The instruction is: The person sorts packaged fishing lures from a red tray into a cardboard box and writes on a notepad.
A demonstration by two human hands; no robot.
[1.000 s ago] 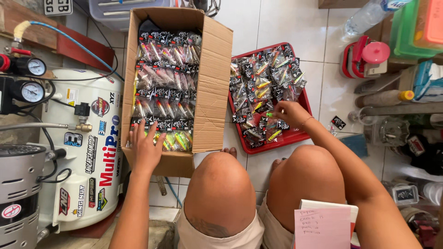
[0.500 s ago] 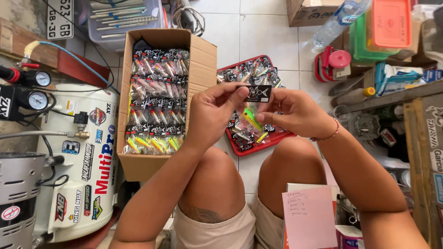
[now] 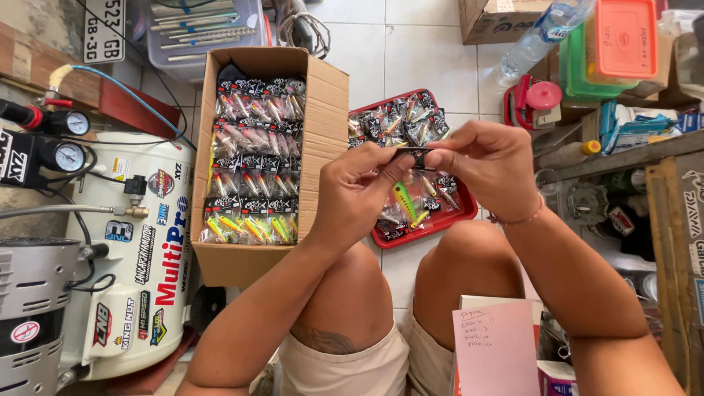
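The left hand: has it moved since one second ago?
Yes. The left hand has left the cardboard box and risen to the right; with the right hand it pinches a packaged lure.

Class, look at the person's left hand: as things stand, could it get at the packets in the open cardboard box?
Probably not at once: the left hand and right hand together pinch a lure packet. The cardboard box itself stands open, uncovered.

1. The left hand (image 3: 359, 192) is raised over the left knee, forearm angled up from the lower left, thumb and fingertips pinched together.
2. The right hand (image 3: 490, 167) faces it, wrist bent, fingers curled, fingertips meeting the left's.
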